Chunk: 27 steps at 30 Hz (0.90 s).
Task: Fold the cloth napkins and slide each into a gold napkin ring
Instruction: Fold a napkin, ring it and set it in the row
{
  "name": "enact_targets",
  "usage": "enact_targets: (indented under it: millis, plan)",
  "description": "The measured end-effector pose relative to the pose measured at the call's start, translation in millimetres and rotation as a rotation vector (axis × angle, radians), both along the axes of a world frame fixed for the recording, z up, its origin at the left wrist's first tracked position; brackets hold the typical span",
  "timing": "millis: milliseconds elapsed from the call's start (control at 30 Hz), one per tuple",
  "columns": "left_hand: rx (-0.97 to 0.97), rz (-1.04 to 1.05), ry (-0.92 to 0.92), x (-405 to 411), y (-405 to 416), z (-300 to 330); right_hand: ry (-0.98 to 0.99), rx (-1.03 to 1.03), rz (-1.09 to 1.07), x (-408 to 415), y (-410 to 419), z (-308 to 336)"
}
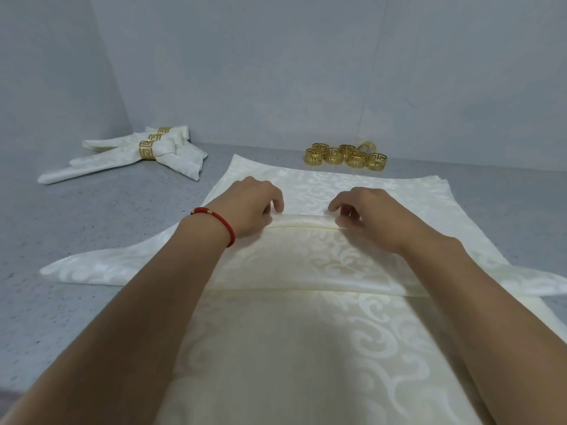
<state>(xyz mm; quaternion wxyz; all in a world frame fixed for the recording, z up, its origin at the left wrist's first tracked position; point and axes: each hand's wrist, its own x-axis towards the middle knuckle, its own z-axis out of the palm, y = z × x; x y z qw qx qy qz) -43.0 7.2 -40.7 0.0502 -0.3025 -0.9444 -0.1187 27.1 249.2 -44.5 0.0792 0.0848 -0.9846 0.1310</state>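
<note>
A cream damask napkin [306, 259] lies folded into a wide band across a stack of flat napkins [306, 348] in front of me. My left hand [251, 207], with a red cord on its wrist, and my right hand [368, 216] pinch the band's far folded edge [303, 223] between fingers and thumb, about a hand's width apart. The band's pointed ends reach out to the left and right onto the table. Several loose gold napkin rings [346, 156] stand in a cluster behind the stack.
Three finished napkins in gold rings [144, 151] lie in a pile at the back left. The speckled grey table [92, 225] meets grey walls at the back and on the left.
</note>
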Motion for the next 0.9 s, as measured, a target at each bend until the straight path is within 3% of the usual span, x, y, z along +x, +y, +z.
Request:
enact_targets:
  millis: [133,300,433,533,633,733,900]
  plan:
    - [-0.078,0.023,-0.005,-1,4,-1,-0.013,0.038,-0.042,-2,2,-4]
    - [-0.109,0.035,0.244,2,8,-4,0.208,0.15,-0.079,-5,-3,-10]
    - [-0.172,0.008,0.359,2,15,-6,0.216,0.266,-0.029,-6,-4,-8]
    - [-0.189,-0.038,0.205,7,12,-1,0.109,0.262,-0.017,-2,-5,-2]
    - [-0.142,-0.014,-0.013,6,4,3,0.0,0.078,-0.042,3,2,2]
    - [-0.028,0.047,0.021,2,4,0,0.045,-0.044,-0.065,3,7,1]
    - [-0.123,0.034,0.012,4,11,-4,-0.015,0.076,-0.079,0,6,1]
